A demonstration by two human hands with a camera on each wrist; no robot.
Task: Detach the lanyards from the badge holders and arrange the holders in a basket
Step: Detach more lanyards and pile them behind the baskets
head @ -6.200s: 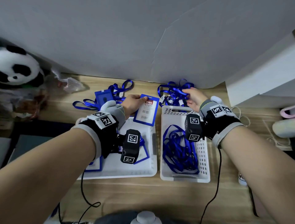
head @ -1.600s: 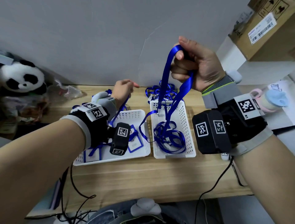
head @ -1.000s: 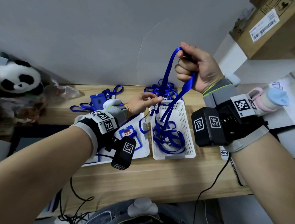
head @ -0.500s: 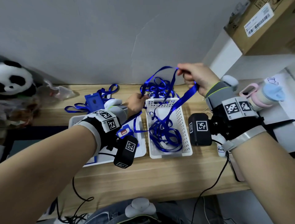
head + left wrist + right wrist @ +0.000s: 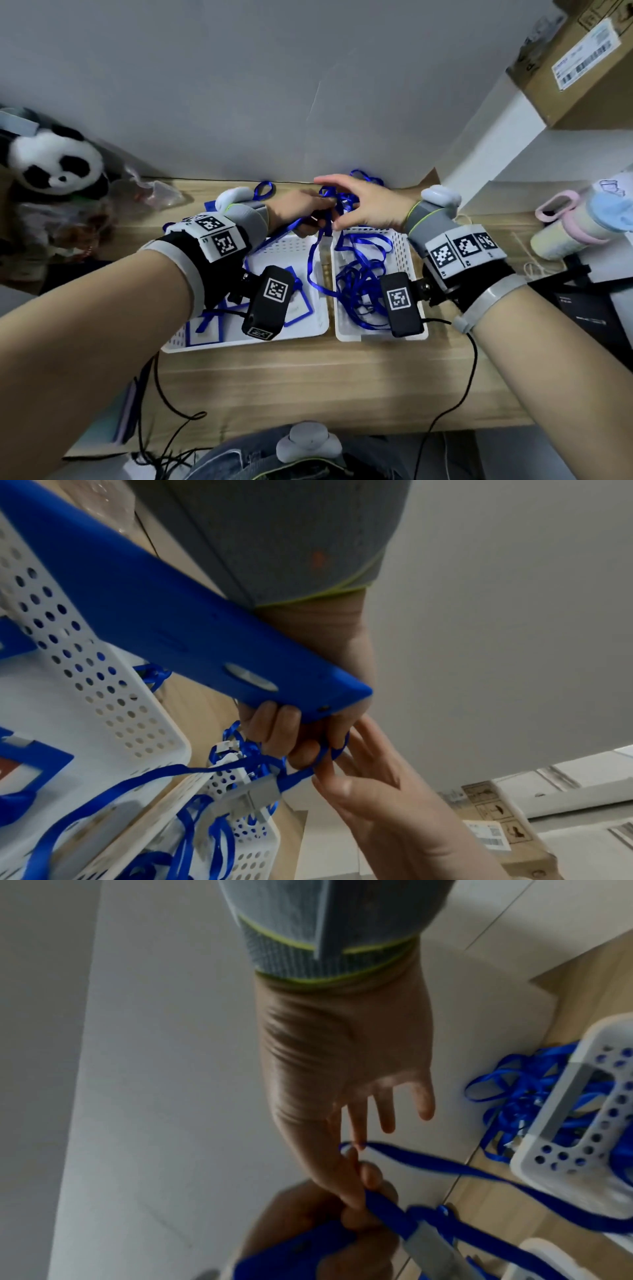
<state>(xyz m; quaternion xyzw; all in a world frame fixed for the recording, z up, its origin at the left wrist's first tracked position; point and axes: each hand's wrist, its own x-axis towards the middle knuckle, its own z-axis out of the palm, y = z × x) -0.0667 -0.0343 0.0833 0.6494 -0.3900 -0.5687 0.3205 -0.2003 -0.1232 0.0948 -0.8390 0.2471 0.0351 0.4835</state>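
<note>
My left hand (image 5: pixel 305 210) grips a blue badge holder (image 5: pixel 192 631) by its top end, above the back rims of two white baskets. The holder's blue lanyard (image 5: pixel 310 270) droops between the baskets, and its metal clip (image 5: pixel 260 794) sits just below my fingers. The right hand (image 5: pixel 356 209) meets the left one; its thumb and forefinger pinch the lanyard (image 5: pixel 428 1161) near the clip while the other fingers stay straight. Inside the left basket (image 5: pixel 239 342) lie blue-framed holders (image 5: pixel 301 306). The right basket (image 5: pixel 349 337) holds loose lanyards (image 5: pixel 356 284).
More tangled lanyards (image 5: pixel 363 174) lie on the wooden table behind the baskets. A panda plush (image 5: pixel 51 164) sits far left, and a pastel bottle (image 5: pixel 582 219) stands at the right. A cardboard box (image 5: pixel 582 61) rests on the white shelf. Black cables hang over the front edge.
The right hand came down from holding a lanyard high above the right basket and now meets the left hand. The left hand has taken up another holder from behind the baskets.
</note>
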